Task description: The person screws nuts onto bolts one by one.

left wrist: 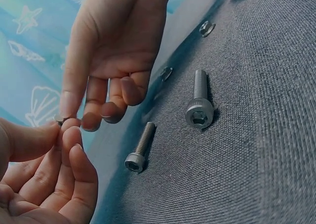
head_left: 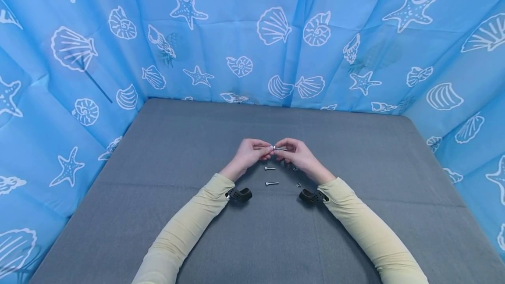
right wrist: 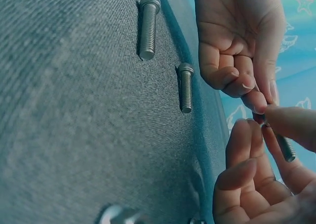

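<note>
Above the table, my left hand point(head_left: 249, 153) and right hand point(head_left: 299, 154) meet at one socket-head bolt point(head_left: 282, 149). Thumb and fingertips of the left hand pinch it at its head end. The right thumb and forefinger grip the bolt just beside them, and its threaded shank point(right wrist: 286, 147) sticks out past the right thumb in the right wrist view. Fingers hide the middle, so whether a nut sits on it I cannot tell. Below the hands lie a smaller bolt point(left wrist: 140, 150) and a larger bolt point(left wrist: 199, 110), with two nuts point(left wrist: 206, 29) point(head_left: 295, 168) to their right.
The grey cloth-covered table point(head_left: 177, 143) spreads around the hands. A blue curtain point(head_left: 244, 25) with shells and starfish stands behind it and along both sides. Black wrist mounts point(head_left: 240, 195) stick out from both sleeves near the tabletop.
</note>
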A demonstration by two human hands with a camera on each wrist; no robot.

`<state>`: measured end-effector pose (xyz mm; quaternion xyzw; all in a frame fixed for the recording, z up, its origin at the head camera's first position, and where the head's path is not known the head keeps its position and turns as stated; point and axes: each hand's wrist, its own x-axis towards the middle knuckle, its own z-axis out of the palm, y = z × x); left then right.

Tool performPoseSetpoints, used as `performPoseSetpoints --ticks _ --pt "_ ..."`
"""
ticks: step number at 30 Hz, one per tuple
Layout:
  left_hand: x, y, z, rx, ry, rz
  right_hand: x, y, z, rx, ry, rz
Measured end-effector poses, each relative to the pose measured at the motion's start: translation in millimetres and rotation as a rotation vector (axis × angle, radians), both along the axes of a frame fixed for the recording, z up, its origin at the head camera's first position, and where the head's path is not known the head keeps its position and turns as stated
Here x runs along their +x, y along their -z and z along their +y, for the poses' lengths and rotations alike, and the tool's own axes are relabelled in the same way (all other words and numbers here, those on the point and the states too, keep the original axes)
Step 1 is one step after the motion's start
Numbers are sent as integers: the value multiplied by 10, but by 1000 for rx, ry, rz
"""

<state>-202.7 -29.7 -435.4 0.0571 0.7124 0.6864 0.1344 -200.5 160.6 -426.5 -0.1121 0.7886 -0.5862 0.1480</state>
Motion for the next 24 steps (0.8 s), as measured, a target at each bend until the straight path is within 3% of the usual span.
performPoseSetpoints --ticks 24 --pt "-4 -10 -8 -2 0 -6 -5 -2 -20 -13 10 -10"
